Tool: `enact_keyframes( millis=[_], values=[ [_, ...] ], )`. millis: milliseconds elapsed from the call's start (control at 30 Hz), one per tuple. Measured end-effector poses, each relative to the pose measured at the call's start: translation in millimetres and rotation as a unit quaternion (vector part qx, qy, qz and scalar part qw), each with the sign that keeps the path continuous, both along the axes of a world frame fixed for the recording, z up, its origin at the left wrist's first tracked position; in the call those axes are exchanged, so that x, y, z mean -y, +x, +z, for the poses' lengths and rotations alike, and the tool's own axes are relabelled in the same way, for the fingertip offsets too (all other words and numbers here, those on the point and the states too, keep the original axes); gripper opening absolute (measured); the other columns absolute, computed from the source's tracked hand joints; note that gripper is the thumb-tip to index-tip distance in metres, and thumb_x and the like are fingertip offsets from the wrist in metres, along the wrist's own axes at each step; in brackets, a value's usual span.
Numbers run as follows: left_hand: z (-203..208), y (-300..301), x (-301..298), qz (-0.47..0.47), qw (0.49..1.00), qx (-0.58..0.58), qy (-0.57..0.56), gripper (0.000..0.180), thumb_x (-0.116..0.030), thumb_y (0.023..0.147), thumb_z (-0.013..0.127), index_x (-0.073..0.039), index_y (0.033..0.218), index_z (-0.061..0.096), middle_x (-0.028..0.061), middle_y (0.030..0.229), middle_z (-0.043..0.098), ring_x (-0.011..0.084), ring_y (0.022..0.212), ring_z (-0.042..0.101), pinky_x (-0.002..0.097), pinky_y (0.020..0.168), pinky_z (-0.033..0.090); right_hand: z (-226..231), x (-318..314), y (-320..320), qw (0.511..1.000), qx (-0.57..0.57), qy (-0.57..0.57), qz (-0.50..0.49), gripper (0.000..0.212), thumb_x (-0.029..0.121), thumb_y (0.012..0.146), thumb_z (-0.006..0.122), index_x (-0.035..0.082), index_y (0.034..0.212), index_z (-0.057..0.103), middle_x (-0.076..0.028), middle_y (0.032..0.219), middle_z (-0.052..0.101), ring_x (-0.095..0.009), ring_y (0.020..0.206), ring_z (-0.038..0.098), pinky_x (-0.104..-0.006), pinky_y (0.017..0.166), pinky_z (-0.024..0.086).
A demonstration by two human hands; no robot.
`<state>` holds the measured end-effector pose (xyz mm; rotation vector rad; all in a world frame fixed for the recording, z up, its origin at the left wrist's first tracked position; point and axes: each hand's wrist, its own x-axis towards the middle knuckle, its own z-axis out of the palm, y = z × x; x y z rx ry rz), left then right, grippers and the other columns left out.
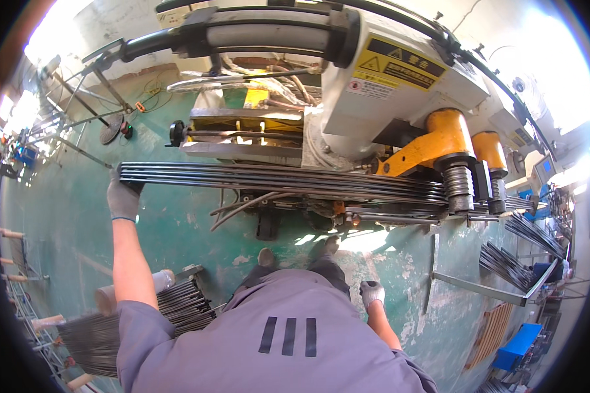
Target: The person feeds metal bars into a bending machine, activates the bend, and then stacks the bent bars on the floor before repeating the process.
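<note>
My left hand [124,195], in a grey work glove, is closed around the left ends of several long dark metal tubes [269,178]. The tubes lie side by side and run right across the front of a large machine. Toward their right part they pass by its orange arm [432,147] and two ridged steel cylinders [459,187]; the exact contact there is hidden. Low beside my right hip hangs my gloved right hand [372,293], fingers curled into a loose fist, apart from the tubes and seemingly holding nothing.
The white machine body [400,72] carries a yellow warning label. More dark rods rest in a stack [157,321] at lower left and in bundles [508,265] on a metal frame [478,288] at right. A blue box [518,347] and wooden pallet [488,334] are at lower right.
</note>
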<state>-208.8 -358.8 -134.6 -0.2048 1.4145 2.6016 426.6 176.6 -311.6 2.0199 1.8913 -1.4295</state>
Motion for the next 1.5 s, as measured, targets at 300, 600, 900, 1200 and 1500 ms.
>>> enact_keyframes(
  millis=[300, 600, 900, 1200, 1500],
  values=[
    [-37.1, 75.6, -96.5, 0.143, 0.982, 0.089, 0.084, 0.060, -0.052, 0.116, 0.036, -0.004, 0.141, 0.062, 0.0151, 0.139, 0.068, 0.0318, 0.127, 0.065, 0.0497, 0.113, 0.050, -35.5, -104.5, -15.8, 0.996, -0.001, -0.061, 0.065, 0.034, 0.028, 0.090, 0.073, -0.002, 0.103, 0.081, -0.010, 0.084, 0.078, -0.019, 0.075, 0.071, -0.0364, 0.072, 0.057],
    [-91.1, 235.7, -370.9, -0.209, 0.661, -0.347, -0.632, 0.035, -0.026, 0.100, 0.061, -0.013, 0.130, 0.071, 0.0115, 0.127, 0.075, 0.0327, 0.119, 0.070, 0.0415, 0.103, 0.057, -180.6, -285.4, 74.4, 0.812, 0.070, 0.220, 0.536, 0.020, 0.023, 0.104, 0.060, 0.009, 0.112, 0.072, -0.005, 0.091, 0.072, -0.021, 0.083, 0.069, -0.0393, 0.076, 0.055],
    [-150.5, 249.5, -363.4, -0.280, 0.929, -0.095, -0.223, 0.035, -0.034, 0.110, 0.058, -0.006, 0.129, 0.067, 0.0144, 0.125, 0.070, 0.0352, 0.109, 0.069, 0.0482, 0.098, 0.056, -82.6, -265.8, 1.9, 0.988, -0.144, -0.039, 0.046, 0.020, 0.021, 0.102, 0.064, 0.003, 0.099, 0.073, -0.004, 0.078, 0.070, -0.015, 0.063, 0.059, -0.0327, 0.059, 0.047],
    [-155.9, 261.1, -352.5, -0.299, 0.933, 0.193, 0.053, 0.036, -0.029, 0.107, 0.065, -0.005, 0.132, 0.058, 0.0184, 0.111, 0.070, 0.0341, 0.090, 0.072, 0.0477, 0.084, 0.062, -43.8, -112.5, 100.5, 0.996, 0.042, -0.072, -0.002, 0.038, 0.032, 0.090, 0.076, -0.002, 0.107, 0.081, -0.012, 0.088, 0.080, -0.020, 0.077, 0.074, -0.0369, 0.075, 0.059],
    [-78.9, 262.1, -329.6, -0.202, 0.957, 0.183, 0.101, 0.024, -0.026, 0.109, 0.056, -0.007, 0.116, 0.068, 0.0149, 0.104, 0.073, 0.0343, 0.089, 0.070, 0.0472, 0.083, 0.059, -19.5, -98.5, 99.0, 0.992, -0.054, 0.040, -0.108, 0.031, 0.022, 0.094, 0.071, -0.004, 0.108, 0.079, -0.010, 0.083, 0.076, -0.017, 0.068, 0.067, -0.0330, 0.064, 0.053]
  ],
)
